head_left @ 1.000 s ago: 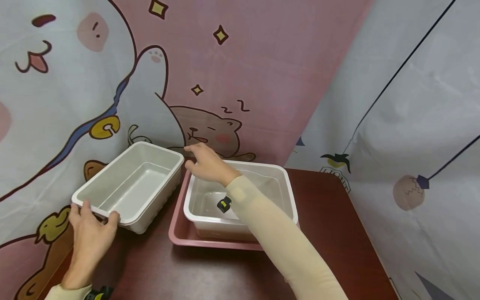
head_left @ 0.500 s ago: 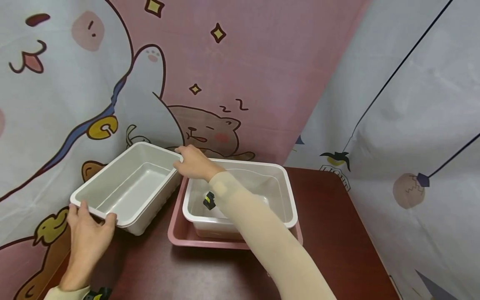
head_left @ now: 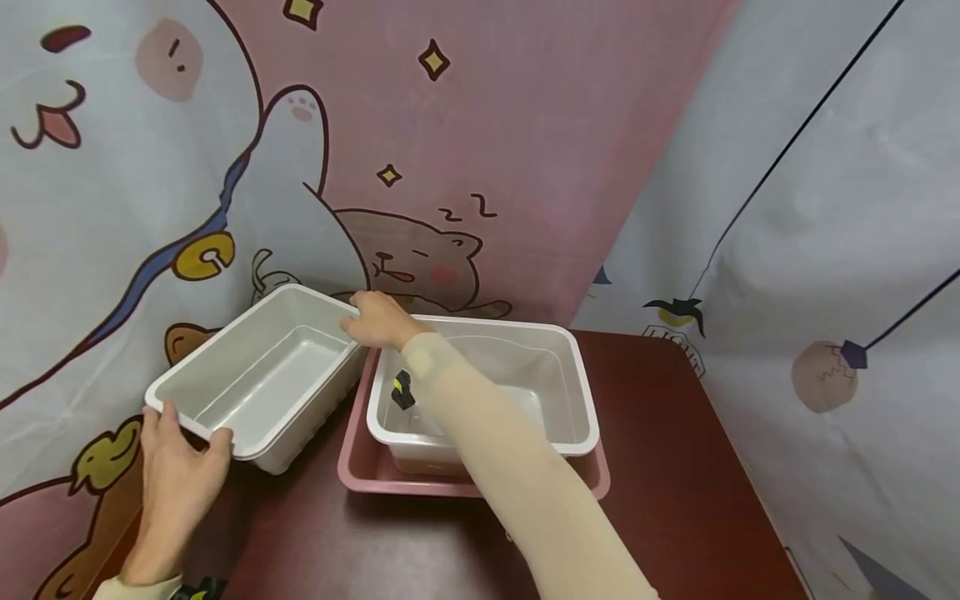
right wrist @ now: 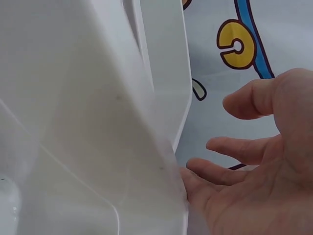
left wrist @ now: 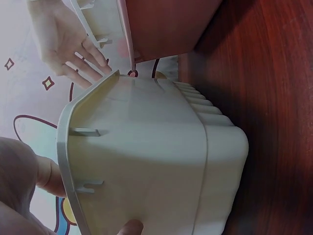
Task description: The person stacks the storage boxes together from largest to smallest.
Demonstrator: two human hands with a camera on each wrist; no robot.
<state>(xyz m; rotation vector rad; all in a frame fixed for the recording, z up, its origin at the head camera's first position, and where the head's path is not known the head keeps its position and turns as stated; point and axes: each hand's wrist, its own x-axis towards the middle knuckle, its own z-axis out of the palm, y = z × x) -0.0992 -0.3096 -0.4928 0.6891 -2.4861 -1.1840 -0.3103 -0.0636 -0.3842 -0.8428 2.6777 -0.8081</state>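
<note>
A deep off-white plastic bin (head_left: 300, 421) stands on the left of the table, set at an angle against the backdrop. My left hand (head_left: 180, 479) grips its near-left corner, with a finger over the rim and a fingertip on the outer wall in the left wrist view. At the bin's far right corner is my right hand (head_left: 377, 321); its fingers (right wrist: 234, 147) are loosely extended, thumb apart. Whether those fingers touch the rim is hard to tell. A second off-white bin (head_left: 540, 375) sits inside a pink bin (head_left: 420, 486), partly hidden beneath my right forearm.
The dark red-brown table (head_left: 660, 483) extends to the right and in front of the bins. A cartoon-printed cloth backdrop (head_left: 510, 125) rises behind and beside the table. My right wrist carries a black band (head_left: 402, 390) over the second bin.
My right hand has moved left from above the second bin's corner to the far right corner of the left bin. The left hand stays on its corner.
</note>
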